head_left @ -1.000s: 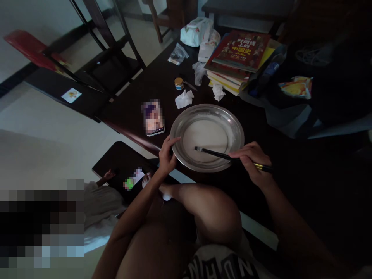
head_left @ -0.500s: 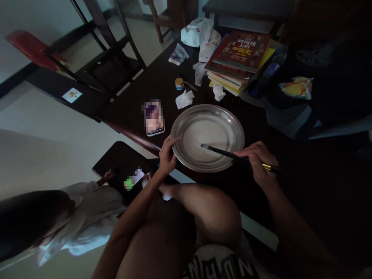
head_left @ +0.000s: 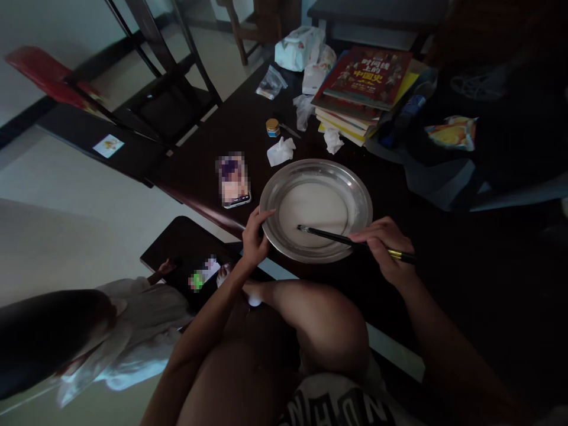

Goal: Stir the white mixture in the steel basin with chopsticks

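A wide round metal dish (head_left: 361, 201) holding a pale white liquid sits on the dark table (head_left: 208, 160). My left hand (head_left: 255, 236) grips the dish's near-left rim. My right hand (head_left: 384, 245) holds a pair of dark chopsticks (head_left: 326, 235) whose tips dip into the liquid near the dish's middle front. My bare knee (head_left: 319, 319) is raised just below the table edge.
A phone (head_left: 233, 180) lies left of the dish. Crumpled tissues (head_left: 280, 151), a small jar (head_left: 272, 126), a stack of books (head_left: 364, 89) and plastic bags (head_left: 297, 47) sit behind it. Another person (head_left: 133, 319) in white sits low at left with a phone. Chairs stand at upper left.
The chopstick tips have swung back to the left inside the dish after moving right half a second ago. My left hand has stayed on the rim.
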Motion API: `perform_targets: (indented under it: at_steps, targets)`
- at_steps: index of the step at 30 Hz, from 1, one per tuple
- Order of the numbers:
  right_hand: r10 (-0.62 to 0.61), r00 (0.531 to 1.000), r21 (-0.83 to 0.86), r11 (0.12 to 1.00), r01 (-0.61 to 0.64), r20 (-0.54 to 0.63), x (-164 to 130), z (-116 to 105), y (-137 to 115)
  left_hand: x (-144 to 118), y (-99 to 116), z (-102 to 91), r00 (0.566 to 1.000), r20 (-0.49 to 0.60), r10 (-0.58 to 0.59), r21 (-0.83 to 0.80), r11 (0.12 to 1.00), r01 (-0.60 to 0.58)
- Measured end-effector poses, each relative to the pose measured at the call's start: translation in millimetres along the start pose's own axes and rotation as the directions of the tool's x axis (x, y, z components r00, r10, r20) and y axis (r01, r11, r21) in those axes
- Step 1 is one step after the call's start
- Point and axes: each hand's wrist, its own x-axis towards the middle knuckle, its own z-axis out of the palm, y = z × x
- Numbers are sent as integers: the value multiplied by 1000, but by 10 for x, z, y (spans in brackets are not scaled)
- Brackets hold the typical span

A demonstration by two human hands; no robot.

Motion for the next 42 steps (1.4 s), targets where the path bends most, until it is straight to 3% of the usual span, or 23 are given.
perform_targets:
  at_steps: [2, 7, 11, 16, 21, 26, 31, 36, 42]
  targets:
    - [-26, 999, -42, 999, 27, 24, 12, 0, -5, 1, 2, -1, 1000, 1, -3, 7, 1000, 3]
    - [27, 997, -16, 999, -29, -73, 6, -20, 7, 2, 2, -10, 1000, 13, -8, 21, 1000, 8]
    - [-4, 999, -32, 999, 6, 41, 0, -12, 19, 5, 6, -11, 1000, 11, -7, 36, 999, 6]
    - [31, 998, -9, 999, -31, -60, -6, -8, 19, 4, 5, -2, 1000, 1, 7, 14, 1000, -7]
    - [-8, 1000, -28, 1000, 9, 21, 26, 1, -7, 0, -5, -5, 1000, 15, -25, 38, 999, 25]
    - [10, 998, -33, 999, -13, -66, 15, -8, 8, 9, 12, -15, 1000, 22, -8, 34, 999, 8]
    - [-13, 1000, -40, 999, 14, 20, 20, 1, 3, 16, 23, -13, 1000, 8, -8, 28, 1000, 8]
    - [50, 996, -32, 998, -52, -74, 20, -12, -6, 5, 3, -3, 1000, 11, -29, 31, 999, 28]
    - [31, 999, -40, 999, -31, 11, 12, -1, 2, 3, 3, -7, 1000, 17, -18, 28, 999, 17]
